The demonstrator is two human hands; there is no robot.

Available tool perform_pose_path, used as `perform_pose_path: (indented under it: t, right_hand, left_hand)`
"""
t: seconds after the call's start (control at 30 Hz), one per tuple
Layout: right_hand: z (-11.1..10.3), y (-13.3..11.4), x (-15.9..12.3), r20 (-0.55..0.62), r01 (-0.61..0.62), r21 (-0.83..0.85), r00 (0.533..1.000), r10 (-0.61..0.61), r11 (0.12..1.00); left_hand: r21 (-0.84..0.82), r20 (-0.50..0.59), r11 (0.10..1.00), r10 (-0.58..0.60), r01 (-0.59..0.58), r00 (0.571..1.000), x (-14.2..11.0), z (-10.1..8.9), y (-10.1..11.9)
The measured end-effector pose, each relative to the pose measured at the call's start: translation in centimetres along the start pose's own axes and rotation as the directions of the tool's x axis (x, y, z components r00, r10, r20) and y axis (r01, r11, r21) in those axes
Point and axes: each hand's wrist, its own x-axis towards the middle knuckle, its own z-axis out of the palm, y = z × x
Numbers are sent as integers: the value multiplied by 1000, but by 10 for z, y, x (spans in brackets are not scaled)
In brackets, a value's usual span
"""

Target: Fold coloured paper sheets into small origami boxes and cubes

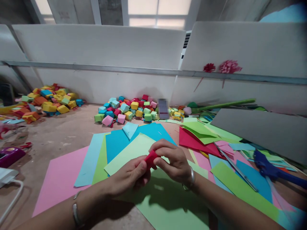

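Note:
Between both hands is a small folded red paper piece (151,158), held up over the sheets. My left hand (133,174) pinches its lower left side with the thumb on top. My right hand (171,159) has its thumb and fingers closed on the right and upper edges. Beneath them lie light green paper sheets (168,201), with blue sheets (117,140), a light blue sheet (88,159) and a pink sheet (62,179) fanned out to the left. The underside of the red piece is hidden by the fingers.
Piles of colourful paper cubes stand at the back left (49,100) and back middle (127,108), near a pixelated upright object (163,108). To the right are scissors (237,169), a blue-handled tool (268,167), paper scraps and a grey board (261,127). A purple object (11,156) and white charger (8,177) lie left.

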Motion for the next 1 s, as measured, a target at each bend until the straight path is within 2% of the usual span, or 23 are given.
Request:
perform_pose_path:
  t: [0.1, 0.33, 0.43, 0.63, 0.83, 0.9, 1.0]
  right_hand:
    - [2, 0, -1, -32, 18, -64, 999, -20, 998]
    - [1, -2, -2, 34, 24, -51, 999, -22, 998]
    - [1, -1, -3, 19, 8, -83, 1000, -7, 996]
    - [5, -6, -4, -102, -33, -121, 995, 21, 992]
    - [7, -11, -2, -91, -43, -111, 995, 33, 993]
    - [6, -10, -2, -126, -78, -82, 990, 68, 994]
    - [4, -7, -2, -250, -162, -21, 956, 151, 987]
  left_hand:
    - [67, -77, 998, 0, 5, 997, 3, 0, -2]
    - [206, -184, 977, 98, -59, 978, 5, -3, 3]
    - [305, -162, 949, 138, -84, 977, 5, -3, 1]
    - [559, -116, 815, 259, -153, 959, 2, -5, -5]
    - [674, -70, 724, 256, -144, 964, 2, -7, -8]
    - [682, -89, 719, 261, -132, 961, 2, -7, -6]
    - [691, -166, 716, 289, -98, 943, 3, -6, -2]
